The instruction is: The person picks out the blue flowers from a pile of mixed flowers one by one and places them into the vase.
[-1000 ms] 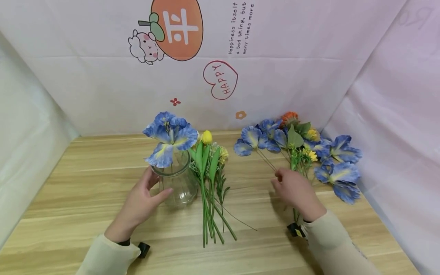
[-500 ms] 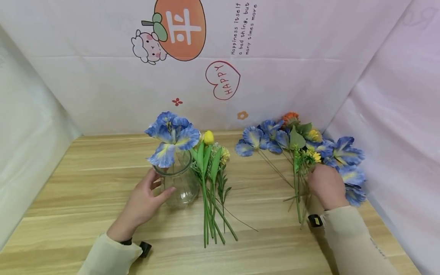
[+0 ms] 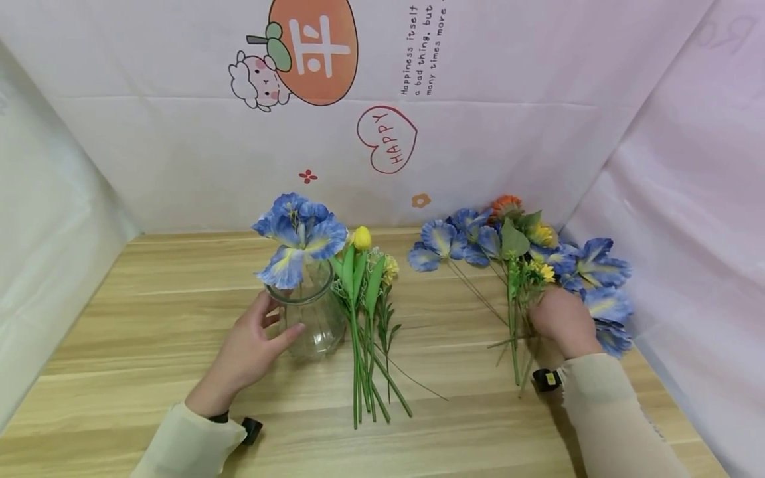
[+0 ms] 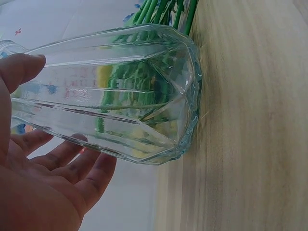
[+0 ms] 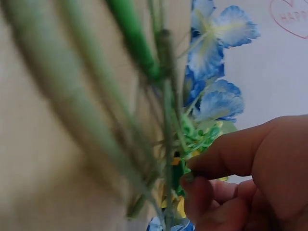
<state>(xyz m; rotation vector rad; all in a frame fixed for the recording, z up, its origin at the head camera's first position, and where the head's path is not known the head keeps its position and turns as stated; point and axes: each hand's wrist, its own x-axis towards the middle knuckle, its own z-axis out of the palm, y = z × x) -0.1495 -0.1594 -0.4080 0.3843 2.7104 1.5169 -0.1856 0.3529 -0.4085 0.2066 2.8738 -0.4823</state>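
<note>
A clear faceted glass vase (image 3: 319,335) stands upright on the table with one blue iris (image 3: 301,242) in it. My left hand (image 3: 248,348) holds the vase's left side; in the left wrist view its thumb and fingers (image 4: 98,175) lie on opposite sides of the glass. At the right, my right hand (image 3: 562,318) is down among the stems of a loose flower pile. In the right wrist view, thumb and index finger (image 5: 226,156) pinch a thin green stem; which flower it belongs to I cannot tell. Blue irises (image 3: 603,262) spread around that hand.
Right of the vase lies a bunch of green stems (image 3: 364,372) with a yellow tulip (image 3: 361,238). The right pile also has an orange flower (image 3: 506,206) and small yellow blooms (image 3: 544,269). White printed cloth (image 3: 478,146) walls the table (image 3: 149,312).
My right hand has shifted right, from the left irises' thin stems to the stems below the yellow blooms, where it now pinches one. The left hand has stayed at the vase.
</note>
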